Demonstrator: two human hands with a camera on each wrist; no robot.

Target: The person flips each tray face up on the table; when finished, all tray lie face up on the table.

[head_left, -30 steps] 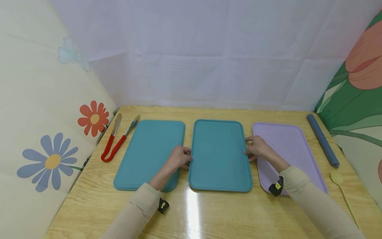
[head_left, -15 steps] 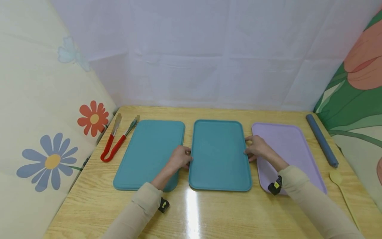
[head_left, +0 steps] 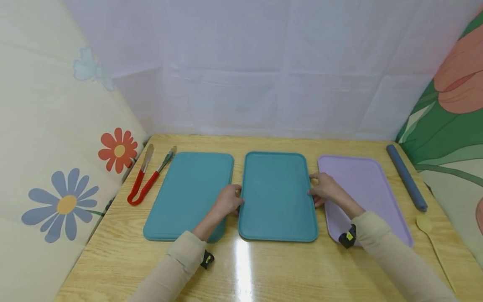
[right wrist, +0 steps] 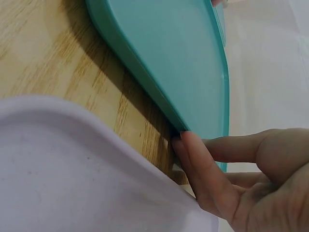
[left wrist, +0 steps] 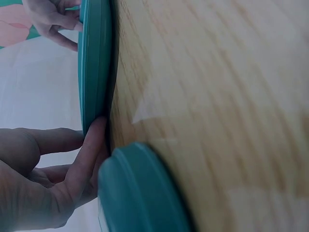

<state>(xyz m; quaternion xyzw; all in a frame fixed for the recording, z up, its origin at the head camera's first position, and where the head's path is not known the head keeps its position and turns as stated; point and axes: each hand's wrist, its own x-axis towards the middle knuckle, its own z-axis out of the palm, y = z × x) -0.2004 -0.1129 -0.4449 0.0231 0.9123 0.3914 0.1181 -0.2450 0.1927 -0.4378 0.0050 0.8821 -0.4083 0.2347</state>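
In the head view a teal rectangular tray [head_left: 278,197] with a low rim lies in the middle of the table. My left hand [head_left: 226,200] holds its left edge; the left wrist view shows fingertips [left wrist: 98,126] against the tray's side. From the opposite edge my right hand [head_left: 325,187] holds the same tray, its fingertips [right wrist: 189,140] on the side wall in the right wrist view. A second teal tray [head_left: 190,188] lies to the left, partly under my left forearm. On the right is a lilac tray [head_left: 358,180], which my right forearm crosses.
Red-handled tongs [head_left: 145,184] lie spread at the far left of the wooden table [head_left: 279,268]. Along the right side are a blue-grey roll [head_left: 406,178] and a pale yellow spoon [head_left: 424,224]. A white cloth [head_left: 241,100] hangs behind the table.
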